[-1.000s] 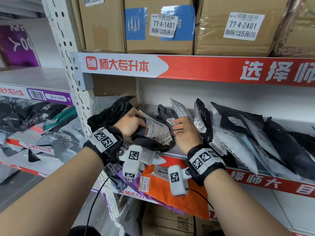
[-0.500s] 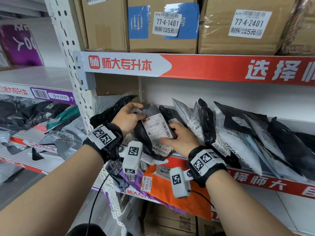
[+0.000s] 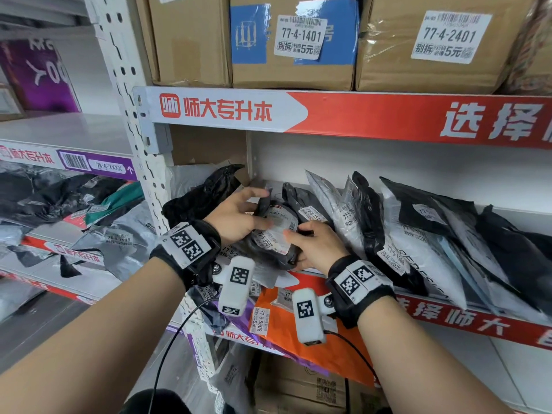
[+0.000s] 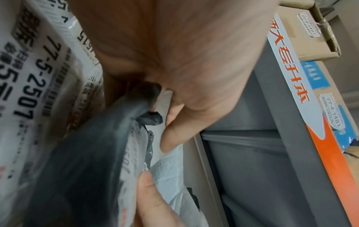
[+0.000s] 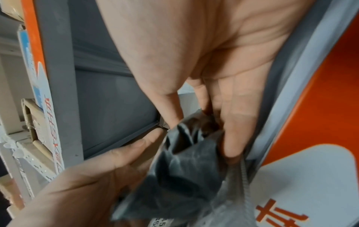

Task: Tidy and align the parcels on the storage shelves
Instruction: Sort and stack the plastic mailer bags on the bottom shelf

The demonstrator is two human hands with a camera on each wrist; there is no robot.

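Note:
A dark grey parcel with a white label reading 77-5-3507 lies tilted at the left end of the middle shelf. My left hand holds its upper left part, thumb on the label and fingers spread behind. My right hand grips its lower right corner. The left wrist view shows the parcel's dark edge running up into the palm. In the right wrist view my fingers curl round its crumpled corner. To the right, a row of black and white parcels leans leftwards.
A black bag is slumped against the steel upright just left of my hands. Cardboard boxes fill the shelf above. An orange parcel hangs over the shelf below. The neighbouring rack on the left holds loose parcels.
The labelled parcel has tipped from standing with its label facing me to lying lower and tilted. My right hand slid down to its lower corner, and my left fingers spread over its top.

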